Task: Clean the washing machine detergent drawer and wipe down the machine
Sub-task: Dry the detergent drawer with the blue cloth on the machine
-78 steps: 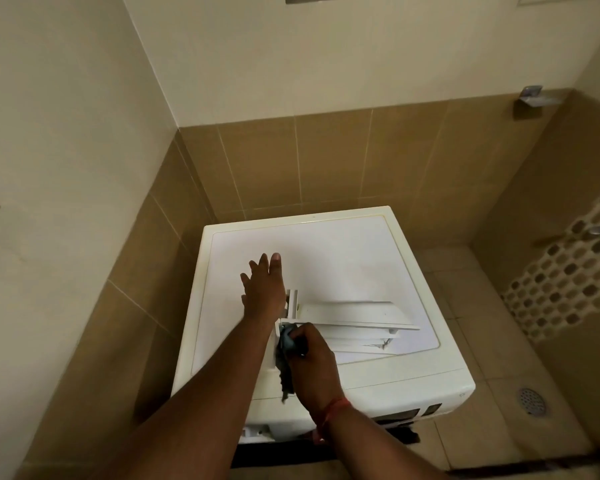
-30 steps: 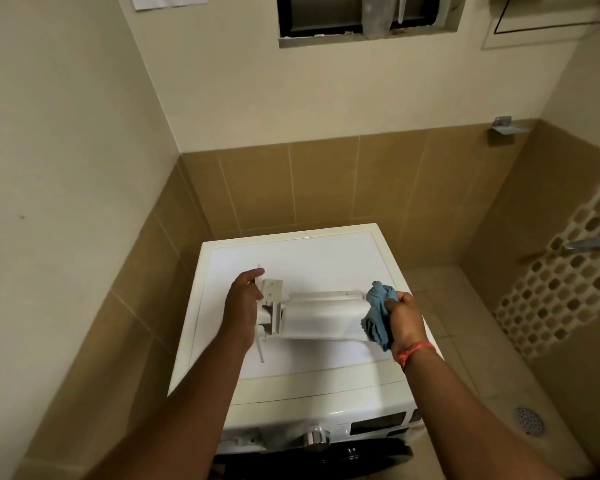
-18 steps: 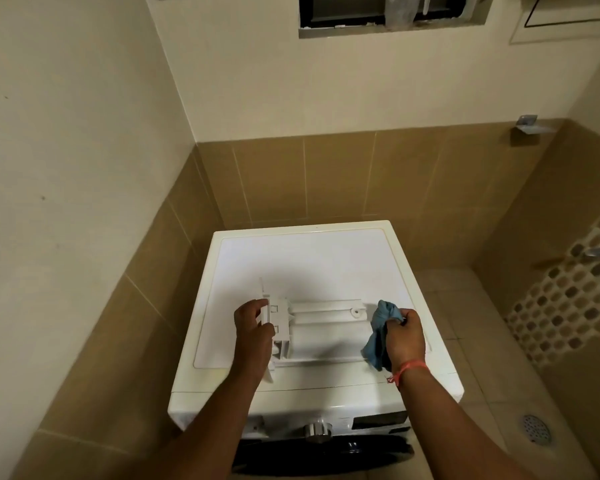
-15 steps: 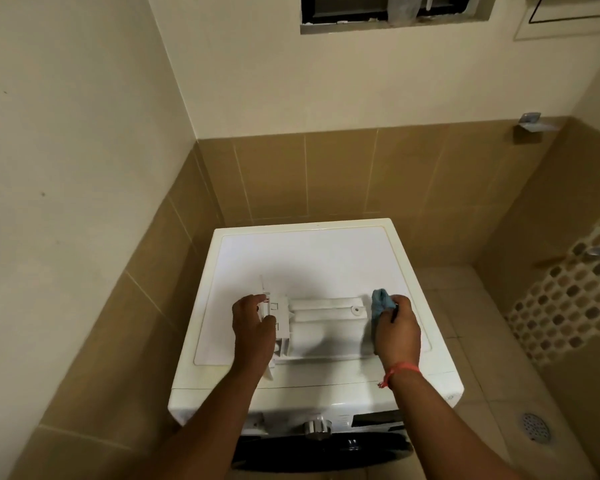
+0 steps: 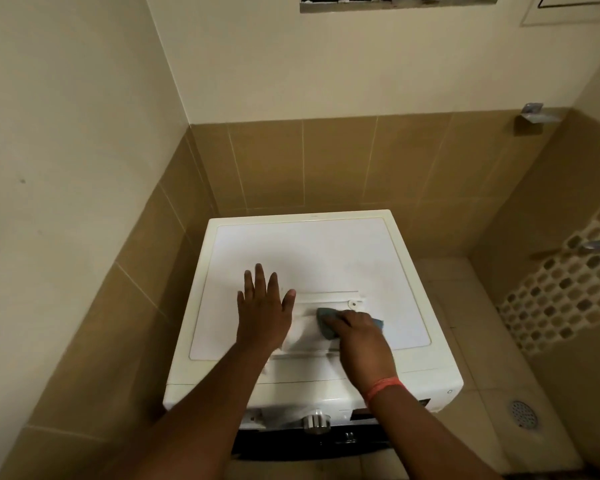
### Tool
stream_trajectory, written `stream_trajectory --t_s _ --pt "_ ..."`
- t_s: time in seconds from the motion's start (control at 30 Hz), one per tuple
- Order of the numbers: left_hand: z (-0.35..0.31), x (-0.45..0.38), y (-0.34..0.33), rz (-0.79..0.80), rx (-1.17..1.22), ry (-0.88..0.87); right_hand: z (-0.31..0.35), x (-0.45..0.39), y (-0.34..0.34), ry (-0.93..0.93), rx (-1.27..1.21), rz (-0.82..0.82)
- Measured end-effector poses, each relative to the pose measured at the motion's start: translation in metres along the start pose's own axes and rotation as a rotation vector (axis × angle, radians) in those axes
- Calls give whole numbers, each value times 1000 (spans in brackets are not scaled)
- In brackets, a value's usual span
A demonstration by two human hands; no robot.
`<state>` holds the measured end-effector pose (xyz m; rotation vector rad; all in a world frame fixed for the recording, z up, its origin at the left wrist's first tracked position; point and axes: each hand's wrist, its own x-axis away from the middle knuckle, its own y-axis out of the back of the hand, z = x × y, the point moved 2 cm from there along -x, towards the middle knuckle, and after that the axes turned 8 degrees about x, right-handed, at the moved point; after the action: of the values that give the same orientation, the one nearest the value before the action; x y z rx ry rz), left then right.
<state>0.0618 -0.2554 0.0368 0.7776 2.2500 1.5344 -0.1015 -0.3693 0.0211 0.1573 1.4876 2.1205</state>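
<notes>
Presently: white washing machine point(image 5: 312, 251) in tiled corner, top panel facing up, control knob point(image 5: 316, 421) on front edge. Detergent drawer point(image 5: 321, 332) lying flat on machine top, near front edge, roughly central, long side parallel to that edge. Left hand point(image 5: 262, 311) palm down over drawer's left end, fingers straight and spread, gripping nothing, fingertips reaching onto bare top toward back edge. Right hand point(image 5: 359, 339) on drawer's right half, fingers curled over blue cloth point(image 5: 326, 323), pressing it against drawer surface; cloth showing at fingertips and again just beyond knuckles. Orange band point(image 5: 383, 388) on right wrist. Floor drain point(image 5: 523, 413) off machine's right front corner. Metal bracket point(image 5: 534, 114) high on right wall tiles.
</notes>
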Motion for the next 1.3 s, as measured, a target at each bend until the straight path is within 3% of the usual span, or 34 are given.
stream_trajectory --t_s 0.13,0.3,0.53,0.77,0.97,1.03,1.2,1.3 --pt "-3 0 0 -3 -13 4 23 -9 -2 0 35 20" --pt "-4 1 2 -11 51 27 51 -16 -10 191 -11 135" --pt "-5 3 4 -3 102 24 10 -9 2 -50 155 57" --pt "-6 4 6 2 128 38 48 -15 -9 210 -53 151" --pt "-6 5 7 -14 190 55 1 -11 5 -51 132 101" --pt "-6 5 7 -15 210 63 10 -13 2 -57 160 115" --pt "-6 4 6 -8 259 74 57 -22 -12 213 -32 149" --pt "-5 4 7 -15 260 73 37 -23 -9 106 -127 192"
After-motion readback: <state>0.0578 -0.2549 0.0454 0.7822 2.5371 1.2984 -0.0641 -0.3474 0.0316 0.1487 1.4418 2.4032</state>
